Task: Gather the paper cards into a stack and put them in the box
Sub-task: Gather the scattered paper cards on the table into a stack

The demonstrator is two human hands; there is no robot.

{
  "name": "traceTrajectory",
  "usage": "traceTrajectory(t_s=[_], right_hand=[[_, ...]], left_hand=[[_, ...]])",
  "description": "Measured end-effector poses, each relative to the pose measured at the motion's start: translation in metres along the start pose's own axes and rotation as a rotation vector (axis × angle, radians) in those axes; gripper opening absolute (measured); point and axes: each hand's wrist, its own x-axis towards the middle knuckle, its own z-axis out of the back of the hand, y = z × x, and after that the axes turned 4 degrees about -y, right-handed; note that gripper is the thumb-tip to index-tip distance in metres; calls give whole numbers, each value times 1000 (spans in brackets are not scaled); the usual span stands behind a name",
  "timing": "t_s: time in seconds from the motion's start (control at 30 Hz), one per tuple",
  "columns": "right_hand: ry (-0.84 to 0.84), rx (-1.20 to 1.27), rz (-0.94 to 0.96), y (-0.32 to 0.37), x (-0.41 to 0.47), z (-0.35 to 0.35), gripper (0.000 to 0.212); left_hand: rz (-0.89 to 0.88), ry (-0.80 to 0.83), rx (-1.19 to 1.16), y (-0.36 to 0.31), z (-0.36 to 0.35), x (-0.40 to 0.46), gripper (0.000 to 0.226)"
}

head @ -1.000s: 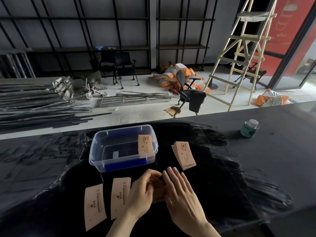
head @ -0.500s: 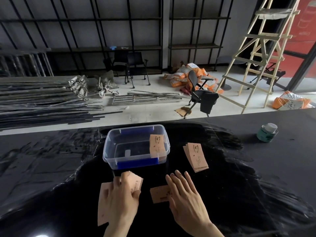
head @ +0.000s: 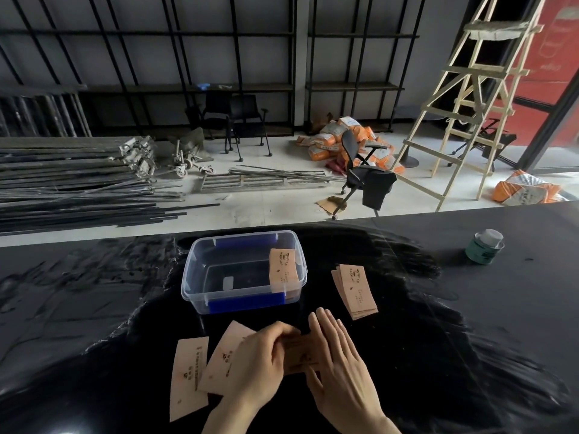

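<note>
A clear plastic box (head: 200, 296) with blue clips stands on the black table; one tan paper card (head: 282, 268) leans inside its right end. A small stack of cards (head: 355, 291) lies right of the box. Near the table's front, my left hand (head: 257, 368) grips a card (head: 299, 355) between thumb and fingers while lying over a tilted card (head: 224, 358). My right hand (head: 340, 368) rests flat with fingers together on the right part of the gripped card. Another card (head: 189, 377) lies flat farther left.
A green-and-white tape roll (head: 484, 247) sits on the table at the far right. Beyond the table's far edge are metal bars, office chairs, orange sacks and a wooden ladder on the floor.
My left hand has moved right from the left cards to the card under my right hand and taken hold of it. The left card pair has been pushed askew.
</note>
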Motion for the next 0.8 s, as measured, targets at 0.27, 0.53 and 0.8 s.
traceTrajectory(t_s=[0.27, 0.53, 0.8], right_hand=[[6, -108, 107, 7, 11, -4, 70], [25, -152, 135, 8, 17, -10, 60], [38, -124, 118, 8, 17, -8, 63]], left_hand=[[-34, -84, -315, -12, -12, -9, 39], [318, -201, 457, 41, 35, -17, 61], [154, -272, 53, 27, 39, -6, 40]])
